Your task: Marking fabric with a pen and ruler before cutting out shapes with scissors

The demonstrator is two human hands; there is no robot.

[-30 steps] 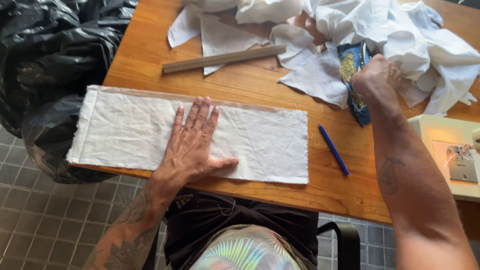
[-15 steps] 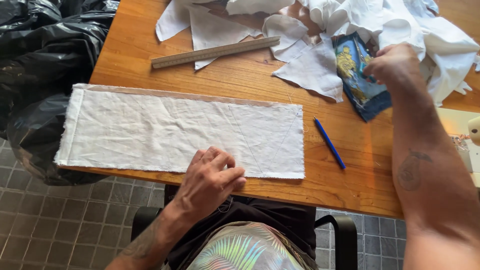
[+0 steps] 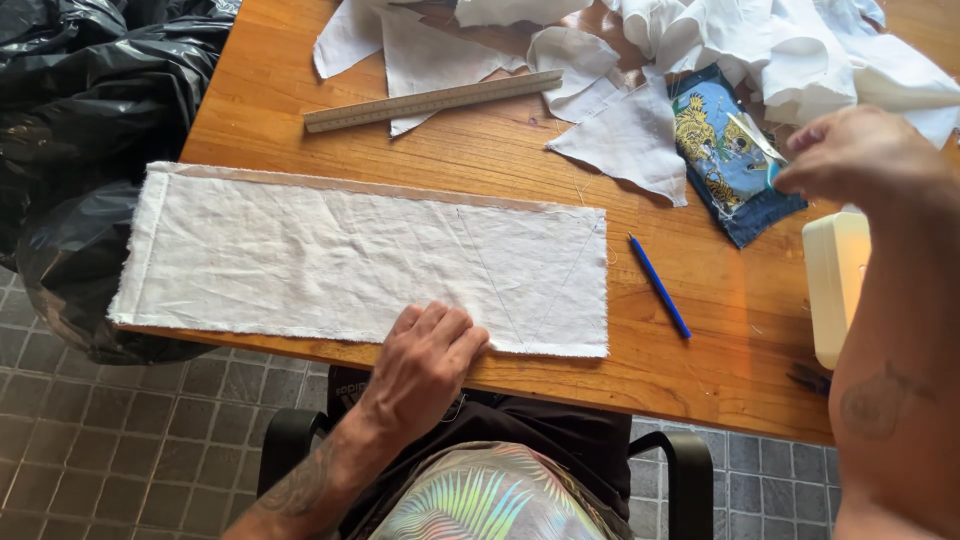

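Plastic, black and crumpled, a large refuse sack (image 3: 90,120) bulges off the left edge of the wooden table (image 3: 480,150). Beside it a long rectangular strip of white cloth (image 3: 330,260) lies flat along the near edge, with faint pencil lines forming a narrow triangle towards its right end. The left hand (image 3: 425,365) rests at the near edge, its fingers curled loosely, fingertips touching the strip's lower border; its grip closes on nothing. Towards the far edge a long pale wooden ruler (image 3: 435,100) lies slantwise, partly over white cloth offcuts (image 3: 620,130). Right of the strip, just apart from it, a blue pencil (image 3: 660,285) lies on bare wood. Beyond it a dark blue printed fabric pouch with yellow figures (image 3: 725,150) lies near the far right corner, half under a heap of crumpled white cloth (image 3: 800,50). A pair of metal scissors (image 3: 755,135) lies across the pouch, and the right hand (image 3: 855,155) pinches its near end in a closed grip. Below that hand a cream plastic casing (image 3: 835,280) stands at the right edge.
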